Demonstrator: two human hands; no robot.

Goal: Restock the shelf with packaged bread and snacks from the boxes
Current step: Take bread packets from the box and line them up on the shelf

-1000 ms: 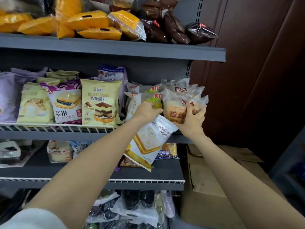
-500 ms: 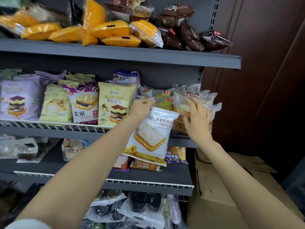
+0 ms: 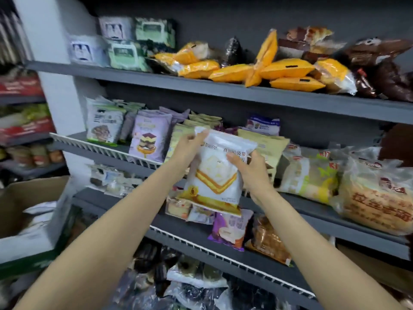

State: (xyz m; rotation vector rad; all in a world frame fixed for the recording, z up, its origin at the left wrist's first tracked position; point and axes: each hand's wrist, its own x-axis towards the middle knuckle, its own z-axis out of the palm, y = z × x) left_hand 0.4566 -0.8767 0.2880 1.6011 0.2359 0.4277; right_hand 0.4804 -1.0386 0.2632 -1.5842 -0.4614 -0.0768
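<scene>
Sandwich-bread packet (image 3: 215, 173), white with a yellow layered-slice picture and a yellow lower edge, hangs upright in front of the middle shelf (image 3: 312, 204). The left hand (image 3: 190, 148) pinches its top left corner; the right hand (image 3: 252, 168) grips its right edge, thumb across the front. Behind it stand purple and cream cake packets. A cardboard box (image 3: 33, 220) sits at the lower left.

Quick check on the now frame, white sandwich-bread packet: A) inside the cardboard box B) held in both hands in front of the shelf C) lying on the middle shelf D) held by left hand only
B: the left hand pinches the top corner of the white packet and the right hand grips its right edge, in front of the middle shelf.
</scene>
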